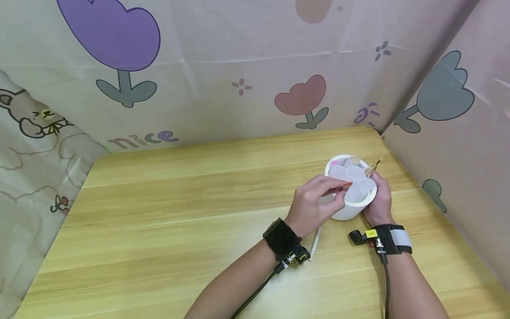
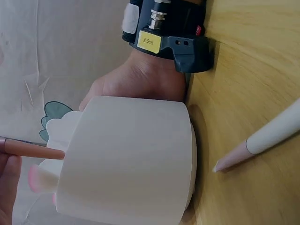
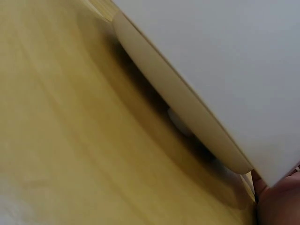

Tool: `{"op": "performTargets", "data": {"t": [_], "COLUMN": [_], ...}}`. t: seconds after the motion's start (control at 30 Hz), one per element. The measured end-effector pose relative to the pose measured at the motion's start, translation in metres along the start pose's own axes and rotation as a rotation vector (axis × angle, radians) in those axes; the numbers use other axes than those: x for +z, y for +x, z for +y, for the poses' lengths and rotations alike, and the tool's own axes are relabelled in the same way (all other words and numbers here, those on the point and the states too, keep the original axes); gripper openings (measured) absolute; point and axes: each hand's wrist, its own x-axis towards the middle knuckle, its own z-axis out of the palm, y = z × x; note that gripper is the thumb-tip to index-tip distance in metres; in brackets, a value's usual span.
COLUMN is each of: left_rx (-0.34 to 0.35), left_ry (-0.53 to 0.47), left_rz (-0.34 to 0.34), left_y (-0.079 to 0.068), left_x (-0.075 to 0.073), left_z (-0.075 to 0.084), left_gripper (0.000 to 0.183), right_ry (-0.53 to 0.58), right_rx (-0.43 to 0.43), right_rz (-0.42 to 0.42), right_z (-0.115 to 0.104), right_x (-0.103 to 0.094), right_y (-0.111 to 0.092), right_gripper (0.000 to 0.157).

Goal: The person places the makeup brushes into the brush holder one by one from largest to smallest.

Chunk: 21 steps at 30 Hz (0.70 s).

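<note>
Left hand [image 1: 316,204] pinches an orange-brown stick [image 2: 35,150] at the mouth of the white holder [image 2: 126,154]; stick's long axis roughly along the holder's own, tip toward it; whether tip is inside the rim, cannot tell; right hand [image 1: 380,201], farther from the stick, grips holder's right side; holder on the bench [image 1: 159,221], right of the left hand.

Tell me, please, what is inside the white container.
A pale flower-shaped piece and brush tips show at its mouth; that piece and the container's wall hide anything deeper.
</note>
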Motion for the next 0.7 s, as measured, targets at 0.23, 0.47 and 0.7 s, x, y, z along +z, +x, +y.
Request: {"op": "performTargets", "data": {"t": [0.23, 0.47, 0.7], "left_rx": [0.076, 0.1, 0.116], "left_ry": [0.171, 0.198, 0.213], "left_rz": [-0.033, -0.05, -0.069], "left_y": [-0.0011, -0.0035, -0.0069], "left_x": [-0.0019, 0.0013, 0.0044], "left_z": [0.0018, -0.0019, -0.0061], "left_gripper": [0.018, 0.018, 0.018], "right_ry": [0.034, 0.043, 0.043], "right_rx": [-0.022, -0.018, -0.015], "right_rz": [-0.002, -0.005, -0.016], "right_z": [0.0001, 0.0001, 0.0003], "right_x": [0.0001, 0.0004, 0.0005], "right_y": [0.0, 0.0, -0.0005], "right_gripper": [0.042, 0.042, 0.043]}}
